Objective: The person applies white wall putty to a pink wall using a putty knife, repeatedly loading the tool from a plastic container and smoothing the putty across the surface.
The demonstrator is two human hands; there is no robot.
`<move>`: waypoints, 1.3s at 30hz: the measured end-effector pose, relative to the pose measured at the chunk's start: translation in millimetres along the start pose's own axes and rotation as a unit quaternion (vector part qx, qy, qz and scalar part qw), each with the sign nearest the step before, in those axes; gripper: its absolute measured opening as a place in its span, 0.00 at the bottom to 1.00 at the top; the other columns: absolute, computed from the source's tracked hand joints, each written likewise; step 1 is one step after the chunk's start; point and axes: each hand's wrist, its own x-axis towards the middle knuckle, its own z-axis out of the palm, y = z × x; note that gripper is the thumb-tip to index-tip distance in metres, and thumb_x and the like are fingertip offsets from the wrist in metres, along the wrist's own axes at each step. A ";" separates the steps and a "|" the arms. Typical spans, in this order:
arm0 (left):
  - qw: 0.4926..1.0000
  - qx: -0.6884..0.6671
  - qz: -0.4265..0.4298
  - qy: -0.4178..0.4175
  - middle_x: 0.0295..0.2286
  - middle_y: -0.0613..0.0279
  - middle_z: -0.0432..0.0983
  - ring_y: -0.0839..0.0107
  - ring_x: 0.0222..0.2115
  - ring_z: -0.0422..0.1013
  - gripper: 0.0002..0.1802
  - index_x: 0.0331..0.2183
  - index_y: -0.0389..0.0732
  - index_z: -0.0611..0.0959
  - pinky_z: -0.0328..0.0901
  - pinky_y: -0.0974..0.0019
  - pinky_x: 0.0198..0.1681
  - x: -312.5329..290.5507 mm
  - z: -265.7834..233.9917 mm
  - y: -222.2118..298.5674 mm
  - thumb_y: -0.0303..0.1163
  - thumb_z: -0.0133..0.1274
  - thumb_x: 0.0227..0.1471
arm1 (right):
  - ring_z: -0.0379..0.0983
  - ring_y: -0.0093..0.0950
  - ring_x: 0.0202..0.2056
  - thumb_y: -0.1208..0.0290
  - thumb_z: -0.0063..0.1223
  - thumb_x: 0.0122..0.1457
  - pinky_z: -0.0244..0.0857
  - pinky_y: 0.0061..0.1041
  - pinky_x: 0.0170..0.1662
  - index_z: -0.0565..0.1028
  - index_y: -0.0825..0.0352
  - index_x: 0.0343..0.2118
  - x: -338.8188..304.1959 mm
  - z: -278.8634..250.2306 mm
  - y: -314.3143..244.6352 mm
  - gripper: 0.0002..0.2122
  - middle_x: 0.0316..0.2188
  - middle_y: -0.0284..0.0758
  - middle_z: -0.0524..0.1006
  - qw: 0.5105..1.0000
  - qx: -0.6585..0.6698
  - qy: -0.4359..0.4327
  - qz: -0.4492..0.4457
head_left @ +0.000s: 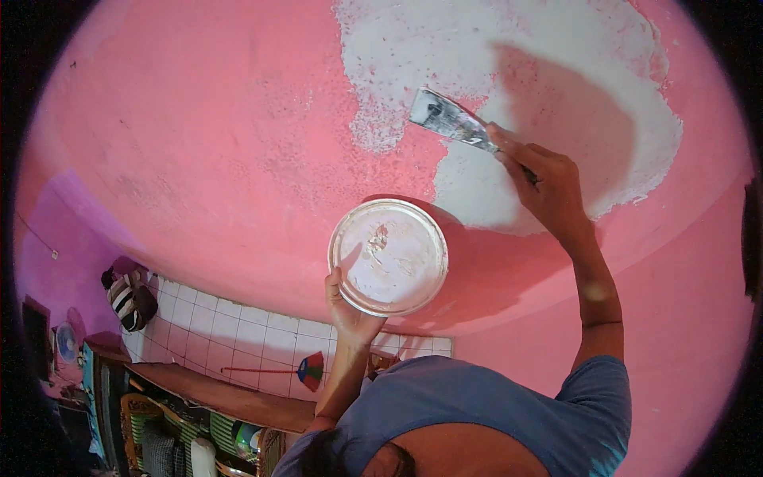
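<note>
My right hand (544, 179) is closed around the handle of a putty knife (453, 122). Its wide metal blade, smeared with pale filler, lies against or just off the pink wall (238, 143), over a gap at the edge of a whitish filler patch (572, 48). Below and to the left, my left hand (350, 314) grips a round white lid (389, 258) by its lower rim, thumb on the near edge. Streaks and a small lump of filler (378, 242) lie on the lid. The lid's underside and most of the left fingers are hidden.
White tiled floor (254, 330) runs along the wall's foot at lower left, where a broom (310, 371) lies. Beyond it stand a brown wooden cabinet (222, 393), a bench with green stripes (183, 433), a striped bag (131, 298) and a fan (67, 342).
</note>
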 end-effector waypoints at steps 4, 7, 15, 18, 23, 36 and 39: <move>1.000 0.009 0.018 -0.002 0.57 0.52 0.56 0.55 0.57 0.54 0.38 0.58 0.43 0.61 0.50 0.44 0.59 -1.8 -3.1 1.4 0.51 0.47 0.50 | 0.74 0.33 0.23 0.73 0.54 0.55 0.67 0.29 0.27 0.76 0.54 0.47 -16.9 -10.7 22.9 0.15 0.25 0.41 0.77 0.996 -0.009 -0.046 0.080; 1.000 0.010 0.017 0.004 0.58 0.52 0.55 0.55 0.58 0.54 0.38 0.58 0.43 0.60 0.49 0.44 0.59 -1.3 -6.0 2.6 0.51 0.46 0.50 | 0.74 0.32 0.23 0.73 0.54 0.55 0.67 0.27 0.27 0.76 0.57 0.46 -31.5 -21.3 32.3 0.15 0.26 0.41 0.77 0.996 0.005 -0.022 0.084; 1.000 0.019 0.006 0.011 0.57 0.53 0.57 0.56 0.57 0.55 0.37 0.58 0.43 0.62 0.50 0.45 0.59 -0.6 4.4 0.7 0.51 0.45 0.50 | 0.73 0.34 0.22 0.72 0.54 0.55 0.67 0.27 0.27 0.76 0.58 0.46 -13.2 -8.4 19.4 0.15 0.27 0.41 0.78 0.999 0.022 -0.027 0.022; 0.999 0.034 0.017 -0.002 0.57 0.53 0.58 0.57 0.57 0.56 0.37 0.58 0.42 0.62 0.50 0.45 0.59 -1.1 5.4 1.7 0.51 0.45 0.51 | 0.72 0.35 0.22 0.72 0.53 0.55 0.67 0.29 0.26 0.76 0.57 0.47 -16.6 -1.1 35.9 0.15 0.26 0.41 0.77 0.999 0.015 0.004 0.037; 1.000 -0.025 -0.002 0.007 0.57 0.55 0.58 0.57 0.58 0.54 0.37 0.58 0.43 0.62 0.49 0.47 0.60 -3.8 0.9 4.6 0.47 0.49 0.48 | 0.73 0.32 0.22 0.73 0.55 0.54 0.67 0.27 0.28 0.76 0.58 0.47 -41.0 -7.2 32.3 0.15 0.26 0.40 0.77 0.994 0.034 0.006 0.105; 0.998 0.055 0.022 -0.016 0.57 0.54 0.57 0.57 0.58 0.55 0.37 0.58 0.42 0.62 0.48 0.48 0.61 2.1 1.5 -5.6 0.49 0.46 0.49 | 0.72 0.29 0.27 0.76 0.58 0.50 0.67 0.25 0.30 0.72 0.63 0.50 -40.2 30.7 16.8 0.21 0.30 0.38 0.75 0.966 0.069 0.227 0.100; 0.998 0.055 0.023 0.004 0.58 0.54 0.56 0.57 0.58 0.54 0.37 0.58 0.41 0.62 0.48 0.49 0.61 2.1 7.5 -7.3 0.49 0.46 0.50 | 0.73 0.30 0.28 0.75 0.58 0.51 0.68 0.25 0.32 0.71 0.64 0.50 -46.1 45.5 3.3 0.21 0.33 0.40 0.76 0.966 0.103 0.199 0.132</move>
